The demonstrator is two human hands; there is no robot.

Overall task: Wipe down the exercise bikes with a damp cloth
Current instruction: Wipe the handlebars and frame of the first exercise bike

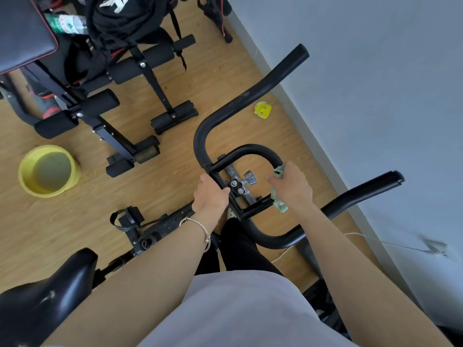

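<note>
I look down on an exercise bike with black handlebars [250,96]. Its small inner loop bar [253,149] curves over the metal stem and adjusting knob [250,177]. My left hand [210,194] grips the left end of the handlebar frame beside the stem bolts. My right hand [292,186] is closed around a pale green cloth [279,204] and presses it on the right side of the inner loop bar. The bike's black saddle [42,296] shows at the lower left, and a pedal with strap [127,217] lies below my left wrist.
A yellow basin [48,170] stands on the wood floor at the left. A black weight bench [105,106] with foam rollers fills the upper left, with a water bottle [66,23] and black bag on it. A small yellow object [262,110] lies near the grey wall [375,96].
</note>
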